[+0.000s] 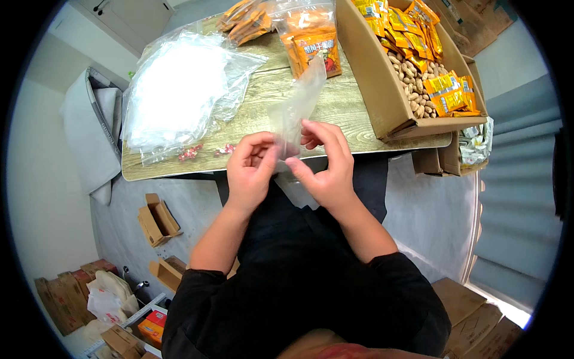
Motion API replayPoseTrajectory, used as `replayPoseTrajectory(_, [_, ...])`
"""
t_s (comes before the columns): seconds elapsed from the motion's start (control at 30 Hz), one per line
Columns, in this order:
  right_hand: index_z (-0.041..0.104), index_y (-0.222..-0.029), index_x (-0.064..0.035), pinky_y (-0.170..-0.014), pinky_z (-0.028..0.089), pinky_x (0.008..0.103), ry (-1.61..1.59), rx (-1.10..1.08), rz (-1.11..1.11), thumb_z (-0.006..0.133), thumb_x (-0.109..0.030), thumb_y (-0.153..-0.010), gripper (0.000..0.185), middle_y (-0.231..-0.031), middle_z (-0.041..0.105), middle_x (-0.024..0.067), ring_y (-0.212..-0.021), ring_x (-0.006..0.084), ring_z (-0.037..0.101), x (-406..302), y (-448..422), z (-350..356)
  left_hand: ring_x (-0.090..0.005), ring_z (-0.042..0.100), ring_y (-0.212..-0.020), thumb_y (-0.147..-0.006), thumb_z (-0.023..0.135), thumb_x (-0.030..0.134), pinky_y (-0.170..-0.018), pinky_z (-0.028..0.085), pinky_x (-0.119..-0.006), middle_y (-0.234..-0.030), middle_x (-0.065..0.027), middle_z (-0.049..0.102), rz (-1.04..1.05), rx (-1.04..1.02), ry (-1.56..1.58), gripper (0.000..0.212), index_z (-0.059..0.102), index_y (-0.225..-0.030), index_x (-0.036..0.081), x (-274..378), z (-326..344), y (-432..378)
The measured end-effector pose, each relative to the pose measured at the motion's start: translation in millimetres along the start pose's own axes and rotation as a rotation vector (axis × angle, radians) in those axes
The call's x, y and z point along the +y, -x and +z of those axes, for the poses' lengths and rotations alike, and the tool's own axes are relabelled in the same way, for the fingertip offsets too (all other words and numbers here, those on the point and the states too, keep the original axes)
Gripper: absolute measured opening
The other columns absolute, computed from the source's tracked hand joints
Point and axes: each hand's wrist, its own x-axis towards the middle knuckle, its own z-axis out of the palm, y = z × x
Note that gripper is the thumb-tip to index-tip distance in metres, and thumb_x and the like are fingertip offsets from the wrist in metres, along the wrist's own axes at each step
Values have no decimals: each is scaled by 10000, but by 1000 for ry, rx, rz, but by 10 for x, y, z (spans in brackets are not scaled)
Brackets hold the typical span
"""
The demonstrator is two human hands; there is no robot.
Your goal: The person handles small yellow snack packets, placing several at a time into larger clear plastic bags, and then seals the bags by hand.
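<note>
A clear plastic bag (296,110) stands tilted above the table's front edge, blurred at its lower end. My left hand (251,166) pinches its lower left side between thumb and fingers. On the other side is my right hand (329,157), its thumb and forefinger spread at the bag's right edge; whether they grip the film I cannot tell. Beyond the bag stands a filled clear zip bag (314,49) of orange snack packets. A broad pile of flat clear plastic bags (179,89) lies to the left on the wood-grain table (278,80).
At the right, an open cardboard box (367,76) holds peanuts in shells (415,89) and yellow-orange packets (448,94). More orange packets (246,22) lie at the back. Small red-and-white pieces (190,152) sit near the front edge. A small open carton (159,220) is on the floor.
</note>
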Motion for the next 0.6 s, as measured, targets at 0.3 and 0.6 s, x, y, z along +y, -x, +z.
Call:
replayPoseTrajectory(0.3, [705, -1149, -50, -859, 500, 407, 423, 134, -364, 758, -75, -704, 449, -1124, 631, 89, -982, 287, 626, -249, 48, -167, -218, 656, -1078, -956, 669, 111, -942, 523, -338, -1149, -145, 687, 83, -198, 428, 273, 646, -1176, -49, 123, 486, -101])
replayPoseTrajectory(0.6, [665, -1124, -176, -940, 470, 514, 708, 318, -602, 742, -51, -731, 419, -1228, 514, 70, -1149, 343, 526, -287, 192, -526, -293, 678, -981, -926, 714, 184, -862, 561, -392, -1033, -178, 688, 132, -464, 738, 217, 656, -938, -25, 210, 982, -306])
